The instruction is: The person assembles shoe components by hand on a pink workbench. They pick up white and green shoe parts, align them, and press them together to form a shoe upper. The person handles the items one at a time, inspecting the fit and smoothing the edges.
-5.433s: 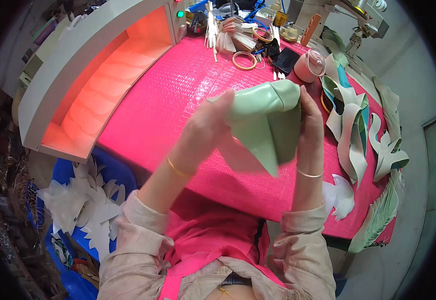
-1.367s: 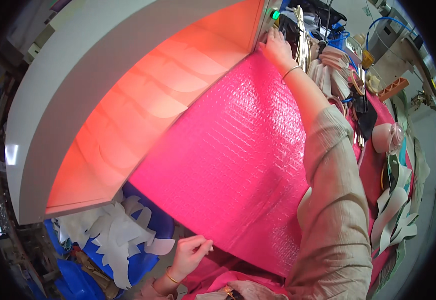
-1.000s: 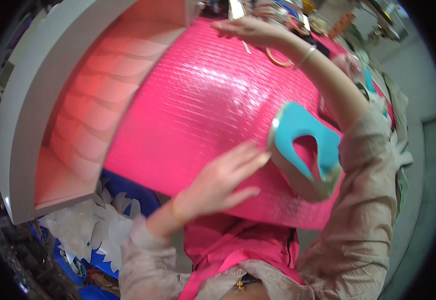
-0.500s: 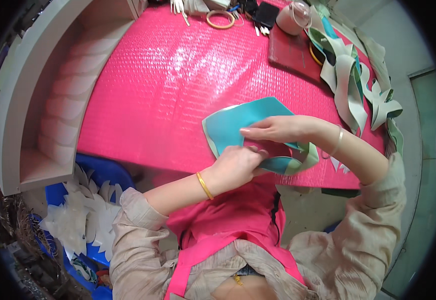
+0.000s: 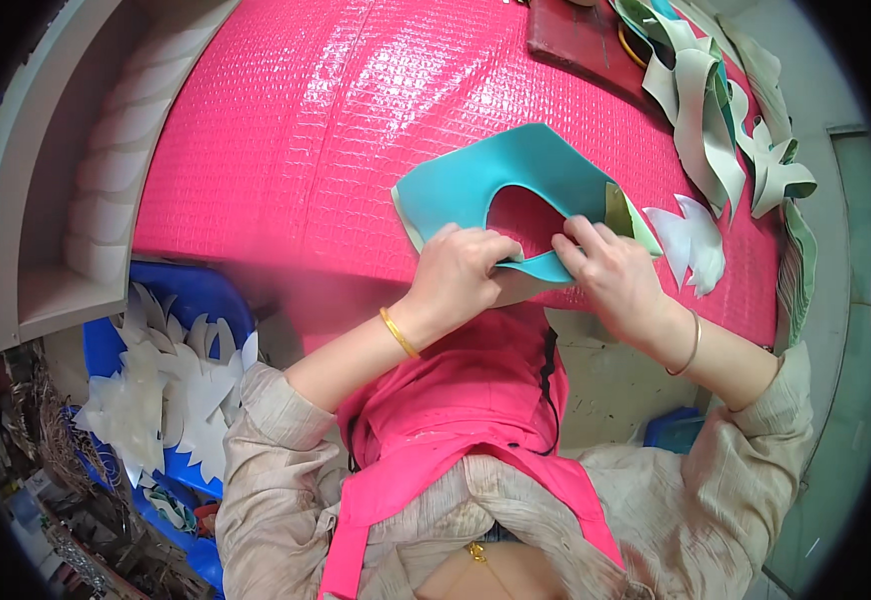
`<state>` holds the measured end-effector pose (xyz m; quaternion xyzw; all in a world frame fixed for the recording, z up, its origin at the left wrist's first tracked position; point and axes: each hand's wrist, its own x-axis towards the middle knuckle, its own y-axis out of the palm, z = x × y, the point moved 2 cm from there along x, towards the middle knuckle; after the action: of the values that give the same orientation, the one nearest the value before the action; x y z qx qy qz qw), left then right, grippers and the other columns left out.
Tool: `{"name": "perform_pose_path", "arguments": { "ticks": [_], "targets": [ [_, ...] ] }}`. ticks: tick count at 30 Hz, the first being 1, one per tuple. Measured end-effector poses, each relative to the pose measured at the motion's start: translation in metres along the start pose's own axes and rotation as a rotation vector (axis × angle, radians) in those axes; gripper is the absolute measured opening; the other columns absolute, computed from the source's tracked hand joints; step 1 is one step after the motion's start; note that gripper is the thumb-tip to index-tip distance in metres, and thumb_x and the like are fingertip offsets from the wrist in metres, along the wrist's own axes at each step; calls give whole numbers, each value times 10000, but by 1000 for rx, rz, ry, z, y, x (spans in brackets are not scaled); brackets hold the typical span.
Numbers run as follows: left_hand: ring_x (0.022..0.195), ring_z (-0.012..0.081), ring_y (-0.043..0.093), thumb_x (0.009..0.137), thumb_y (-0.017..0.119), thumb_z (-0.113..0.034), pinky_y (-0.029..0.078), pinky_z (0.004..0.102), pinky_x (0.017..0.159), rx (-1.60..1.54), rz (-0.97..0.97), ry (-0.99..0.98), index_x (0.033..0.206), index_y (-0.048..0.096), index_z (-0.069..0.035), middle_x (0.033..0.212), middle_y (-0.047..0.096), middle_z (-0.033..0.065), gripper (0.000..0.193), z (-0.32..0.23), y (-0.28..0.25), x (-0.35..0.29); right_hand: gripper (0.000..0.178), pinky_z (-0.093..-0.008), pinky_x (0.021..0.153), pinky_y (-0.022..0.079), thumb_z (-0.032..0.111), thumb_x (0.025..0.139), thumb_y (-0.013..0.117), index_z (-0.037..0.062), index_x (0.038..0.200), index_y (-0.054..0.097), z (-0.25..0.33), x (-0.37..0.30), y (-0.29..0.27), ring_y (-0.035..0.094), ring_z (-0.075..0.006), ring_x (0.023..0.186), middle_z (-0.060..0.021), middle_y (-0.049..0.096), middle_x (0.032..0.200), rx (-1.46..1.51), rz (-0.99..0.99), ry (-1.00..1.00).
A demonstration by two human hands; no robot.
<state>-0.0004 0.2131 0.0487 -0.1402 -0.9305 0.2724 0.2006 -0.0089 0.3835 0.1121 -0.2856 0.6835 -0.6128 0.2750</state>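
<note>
A turquoise leather-like piece (image 5: 456, 185) with a pale underside lies at the near part of the pink table, curved around a rounded opening. My left hand (image 5: 464, 265) is closed on its near edge, left of the opening. With fingers bent, my right hand (image 5: 614, 270) grips the same near edge on the other side. Between the hands a narrow turquoise strip of the piece shows, partly folded. A pale green and olive part (image 5: 634, 218) sticks out beside my right hand. White pointed cut pieces (image 5: 693, 243) lie to the right of it.
The table (image 5: 286, 150) has a shiny pink cover. A pale shelf unit (image 5: 6, 215) holding white pieces borders it at the left. Below stands a blue bin (image 5: 251, 320) with white cutouts. Pale and green strips (image 5: 701, 130) hang at the right, by a dark red board (image 5: 581, 45).
My right hand has come off the top of the piece and now grips its near edge. The piece is spread wider, its opening showing clearly. The view has tipped nearer to me.
</note>
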Motion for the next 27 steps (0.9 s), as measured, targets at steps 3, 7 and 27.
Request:
{"name": "perform_pose_path", "arguments": {
  "ticks": [3, 7, 27],
  "targets": [
    [670, 220, 578, 643, 637, -69, 373, 328, 602, 57, -18, -14, 766, 613, -89, 703, 610, 44, 127, -1, 0, 0, 116, -308, 560, 478, 95, 626, 577, 62, 709, 502, -6, -1, 9, 558, -201, 671, -60, 473, 723, 42, -75, -10],
    [649, 202, 574, 663, 655, -166, 377, 325, 600, 411, -55, 127, 714, 570, -93, 649, 576, 38, 123, -7, -12, 18, 83, -300, 555, 476, 83, 643, 560, 64, 716, 524, -20, 7, 12, 563, -204, 664, -52, 467, 678, 61, -217, -25],
    [749, 212, 547, 651, 664, -151, 393, 334, 755, 566, -345, -77, 680, 627, -79, 704, 592, 51, 86, 37, -6, 7, 77, -393, 628, 491, 62, 652, 610, 69, 710, 661, -41, 99, 62, 610, -315, 681, -159, 614, 690, 326, -2, -54]
  ]
}}
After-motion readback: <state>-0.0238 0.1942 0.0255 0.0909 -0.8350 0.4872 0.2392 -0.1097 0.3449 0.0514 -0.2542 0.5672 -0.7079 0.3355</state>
